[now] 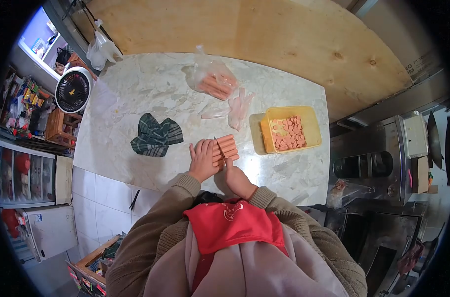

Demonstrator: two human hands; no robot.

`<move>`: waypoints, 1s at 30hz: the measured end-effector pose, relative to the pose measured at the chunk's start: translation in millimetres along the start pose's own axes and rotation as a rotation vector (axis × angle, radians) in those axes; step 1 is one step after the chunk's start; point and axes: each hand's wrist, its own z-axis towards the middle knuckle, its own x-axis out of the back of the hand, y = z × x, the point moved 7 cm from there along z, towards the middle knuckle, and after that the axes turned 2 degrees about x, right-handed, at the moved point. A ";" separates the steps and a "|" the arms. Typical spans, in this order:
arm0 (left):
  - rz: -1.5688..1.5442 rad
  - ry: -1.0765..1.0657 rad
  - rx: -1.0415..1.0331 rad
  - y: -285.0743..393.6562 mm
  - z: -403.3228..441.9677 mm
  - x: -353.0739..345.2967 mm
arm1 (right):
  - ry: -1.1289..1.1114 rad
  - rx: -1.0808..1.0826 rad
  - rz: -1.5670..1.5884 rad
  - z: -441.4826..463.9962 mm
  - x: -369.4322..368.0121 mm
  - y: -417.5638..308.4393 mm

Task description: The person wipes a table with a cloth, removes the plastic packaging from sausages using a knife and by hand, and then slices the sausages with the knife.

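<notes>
Several sausages [228,146] lie side by side on the marble-patterned table [106,148] in front of me. My left hand [202,159] rests on their left ends, fingers together and pressed down on them. In my right hand [238,179] is a knife [220,147], its thin blade slanting across the sausages just right of my left fingertips. A yellow plastic container [316,129] to the right holds many sausage slices [290,133]. Beyond the sausages lie crumpled pinkish plastic wrappers [239,110] and a clear bag with more sausages [217,84].
A dark green checked cloth [155,134] lies left of my hands. At the table's far left corner are a round fan [73,91] and a white plastic bag [102,50]. A wooden board [235,29] stands behind the table, and metal kitchen equipment [368,163] is at the right.
</notes>
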 end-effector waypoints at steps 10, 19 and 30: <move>0.007 0.003 0.016 -1.2 -0.3 2.5 | 0.012 0.000 0.061 -13.9 -7.0 6.7; -0.021 -0.025 0.016 0.4 1.9 1.3 | 0.002 -0.030 0.019 -21.0 -11.7 12.8; -0.031 0.041 0.039 -2.8 0.6 3.6 | 0.000 -0.076 0.044 3.1 -24.5 31.3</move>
